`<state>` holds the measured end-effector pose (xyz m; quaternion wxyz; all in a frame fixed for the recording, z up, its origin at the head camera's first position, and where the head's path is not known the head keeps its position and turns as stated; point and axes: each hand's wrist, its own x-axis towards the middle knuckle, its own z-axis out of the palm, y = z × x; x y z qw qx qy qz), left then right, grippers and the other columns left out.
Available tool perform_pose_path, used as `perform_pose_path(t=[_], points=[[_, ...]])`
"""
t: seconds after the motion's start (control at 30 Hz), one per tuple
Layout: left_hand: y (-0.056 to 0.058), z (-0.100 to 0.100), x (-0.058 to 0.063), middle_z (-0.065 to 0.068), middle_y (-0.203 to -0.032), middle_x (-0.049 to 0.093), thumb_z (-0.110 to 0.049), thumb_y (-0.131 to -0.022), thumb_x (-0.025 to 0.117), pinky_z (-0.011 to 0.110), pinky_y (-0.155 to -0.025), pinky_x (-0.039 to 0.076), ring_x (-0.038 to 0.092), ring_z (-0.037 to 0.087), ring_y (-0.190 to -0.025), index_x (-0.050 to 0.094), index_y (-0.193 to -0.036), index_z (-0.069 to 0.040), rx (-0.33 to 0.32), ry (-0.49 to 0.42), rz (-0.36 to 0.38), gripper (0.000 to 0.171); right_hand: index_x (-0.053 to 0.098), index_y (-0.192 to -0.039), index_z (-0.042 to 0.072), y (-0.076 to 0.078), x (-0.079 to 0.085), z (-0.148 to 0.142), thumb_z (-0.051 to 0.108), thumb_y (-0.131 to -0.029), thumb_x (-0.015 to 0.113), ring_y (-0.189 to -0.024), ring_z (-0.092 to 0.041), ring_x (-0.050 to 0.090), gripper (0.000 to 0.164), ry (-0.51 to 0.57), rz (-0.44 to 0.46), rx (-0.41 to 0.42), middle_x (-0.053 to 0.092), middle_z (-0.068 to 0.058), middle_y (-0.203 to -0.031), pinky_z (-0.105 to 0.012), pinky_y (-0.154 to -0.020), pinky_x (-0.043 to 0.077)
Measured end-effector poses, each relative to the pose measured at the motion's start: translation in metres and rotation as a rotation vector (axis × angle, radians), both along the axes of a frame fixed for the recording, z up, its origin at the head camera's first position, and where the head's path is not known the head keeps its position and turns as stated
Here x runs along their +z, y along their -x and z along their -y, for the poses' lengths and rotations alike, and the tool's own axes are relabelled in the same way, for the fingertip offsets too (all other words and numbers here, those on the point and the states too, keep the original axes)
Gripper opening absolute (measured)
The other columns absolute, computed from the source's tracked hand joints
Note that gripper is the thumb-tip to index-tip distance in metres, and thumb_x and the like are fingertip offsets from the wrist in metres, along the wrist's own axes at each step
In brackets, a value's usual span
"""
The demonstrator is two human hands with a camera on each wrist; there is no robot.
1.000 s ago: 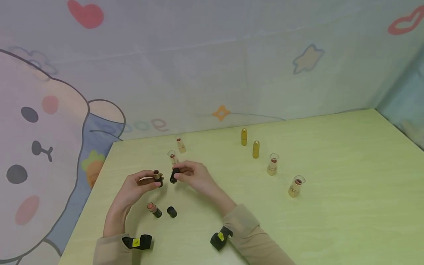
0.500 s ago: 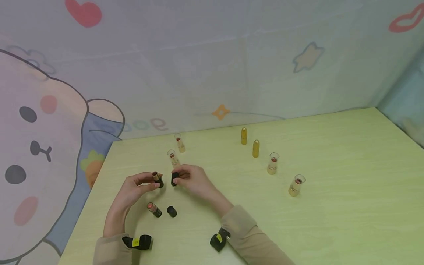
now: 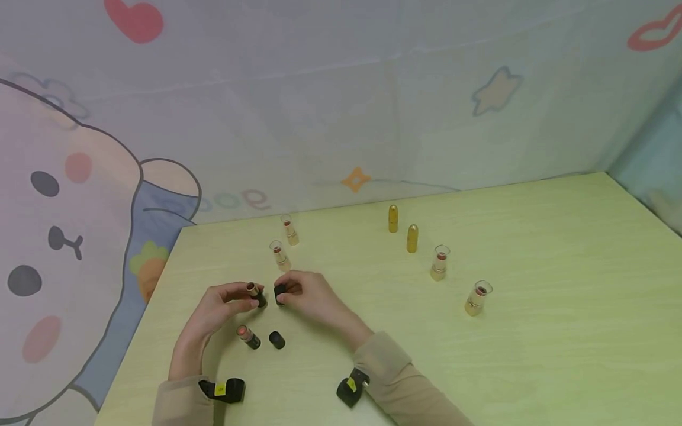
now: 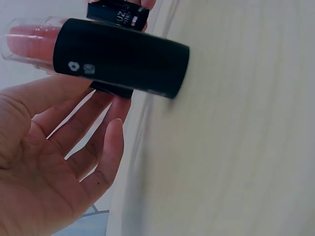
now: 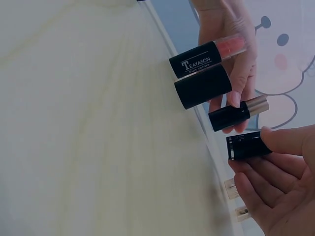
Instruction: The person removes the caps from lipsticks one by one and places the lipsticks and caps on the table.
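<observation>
Low over the table's left part, my left hand (image 3: 213, 310) pinches an uncapped lipstick (image 5: 230, 117) with a black base and gold neck. Beside it, my right hand (image 3: 315, 297) holds a black lipstick cap (image 5: 248, 146) between thumb and fingers, a small gap away from the lipstick. Nearer to me stands a black lipstick tube with a pink tip (image 3: 248, 337), inside a clear part. A loose black cap (image 3: 276, 340) stands to its right. In the left wrist view the pink-tipped tube (image 4: 120, 56) covers most of the held lipstick.
Behind my hands stand two clear-topped lipsticks, a nearer one (image 3: 279, 256) and a farther one (image 3: 290, 231). Two gold bullet-shaped tubes (image 3: 412, 239) stand at the back middle. Right of them are two more clear-topped lipsticks (image 3: 478, 298). A printed curtain (image 3: 319, 118) hangs behind the table.
Both hands have come down and slightly toward me, lowering the lipstick and the cap toward the table. The cap has turned more upright. The standing things have not moved.
</observation>
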<state>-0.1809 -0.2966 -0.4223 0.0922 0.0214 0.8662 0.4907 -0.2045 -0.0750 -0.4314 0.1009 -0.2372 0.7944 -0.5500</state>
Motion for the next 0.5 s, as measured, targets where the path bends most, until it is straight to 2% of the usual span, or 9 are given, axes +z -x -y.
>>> perform_pose_path(t=[0.23,0.5], points=[[0.0009,0.0009,-0.0043,0.011,-0.121,0.068,-0.017,-0.086,0.072,0.026,-0.092,0.046,0.062,-0.001,-0.098,0.066,-0.121,-0.005,-0.012,-0.002,0.022,0.038,0.067,-0.112,0.003,-0.0002,-0.0007,0.0002,0.007,-0.089,0.067,-0.097,-0.02,0.068,0.024,-0.076,-0.041,0.033,0.072,-0.009,-0.105,-0.027,-0.087,0.052],[0.0005,0.0018,-0.0062,0.011,-0.122,0.067,-0.018,-0.086,0.072,0.027,-0.092,0.046,0.062,-0.001,-0.098,0.066,-0.121,-0.006,-0.019,-0.005,0.039,0.038,0.069,-0.11,0.005,-0.0018,0.001,-0.0001,0.007,-0.088,0.068,-0.096,-0.018,0.068,0.022,-0.129,-0.072,0.052,0.073,-0.008,-0.104,-0.029,-0.087,0.052]])
